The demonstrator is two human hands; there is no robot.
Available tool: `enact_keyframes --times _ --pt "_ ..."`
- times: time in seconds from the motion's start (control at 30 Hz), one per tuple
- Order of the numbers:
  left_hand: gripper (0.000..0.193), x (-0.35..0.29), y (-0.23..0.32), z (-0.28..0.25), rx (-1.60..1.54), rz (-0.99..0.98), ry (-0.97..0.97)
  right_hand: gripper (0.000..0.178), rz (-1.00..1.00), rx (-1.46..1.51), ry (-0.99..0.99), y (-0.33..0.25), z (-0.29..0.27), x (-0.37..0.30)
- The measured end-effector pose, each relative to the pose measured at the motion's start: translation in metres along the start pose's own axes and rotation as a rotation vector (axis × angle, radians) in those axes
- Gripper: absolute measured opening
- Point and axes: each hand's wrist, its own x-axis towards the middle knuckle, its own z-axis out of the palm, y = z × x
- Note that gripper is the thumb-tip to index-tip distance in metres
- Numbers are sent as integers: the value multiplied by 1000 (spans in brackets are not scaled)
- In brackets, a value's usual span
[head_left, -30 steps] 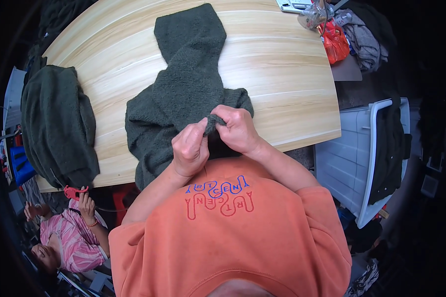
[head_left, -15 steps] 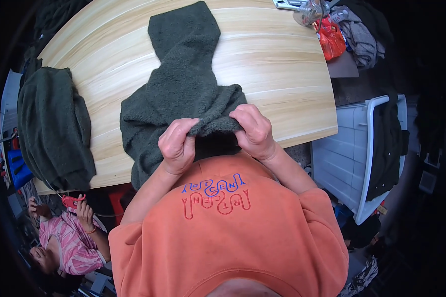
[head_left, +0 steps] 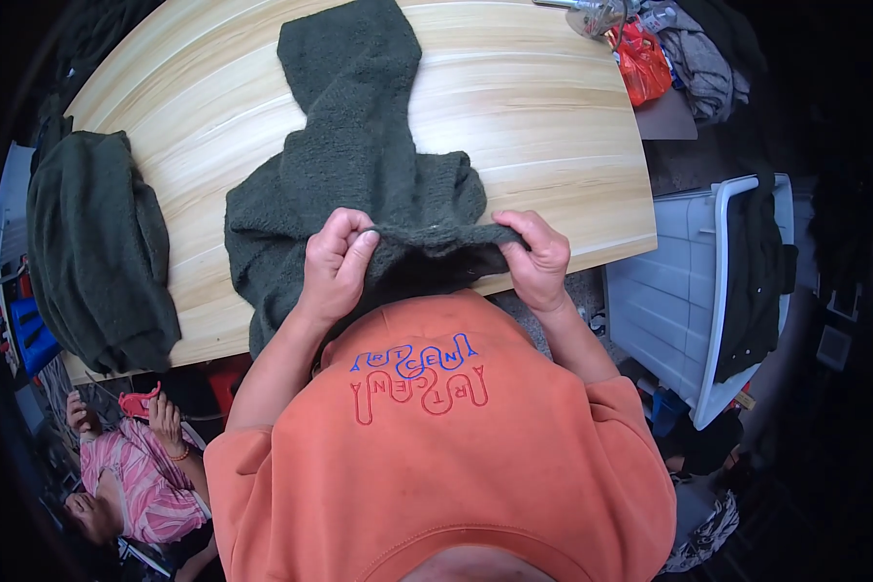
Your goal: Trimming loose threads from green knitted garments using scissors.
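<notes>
A dark green knitted garment [head_left: 359, 145] lies across the wooden table, with one long part stretching to the far edge and its near edge lifted in front of me. My left hand [head_left: 339, 260] pinches that edge between thumb and fingers. At the other end of the stretch, my right hand [head_left: 536, 254] grips the same edge. Between them the knit is drawn out in a nearly straight line, and a dark opening shows below it. The garment's lower left folds hang over the table's near side.
Another dark green knit [head_left: 102, 252] is heaped on the table's left end. At right stands a white plastic bin [head_left: 664, 281] with dark cloth over its rim. A red plastic bag [head_left: 642, 66] and grey cloth [head_left: 700, 58] sit far right. A person in pink [head_left: 150, 475] is at lower left.
My hands have moved apart, the right one outward to the right, pulling the garment's bunched edge out straight. The picture has shifted slightly.
</notes>
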Motion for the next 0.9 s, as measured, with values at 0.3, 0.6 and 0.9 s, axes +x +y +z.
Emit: enact_keyframes --times 0.3,0.6,0.9 --pt "7 17 8 -15 245 -19 -291 22 96 85 187 -2 -10 8" --pt "7 17 7 -24 -104 -431 -311 19 116 63 254 -6 -11 7" --pt "8 19 30 -5 -238 -402 -399 17 -519 42 -440 -46 29 19"
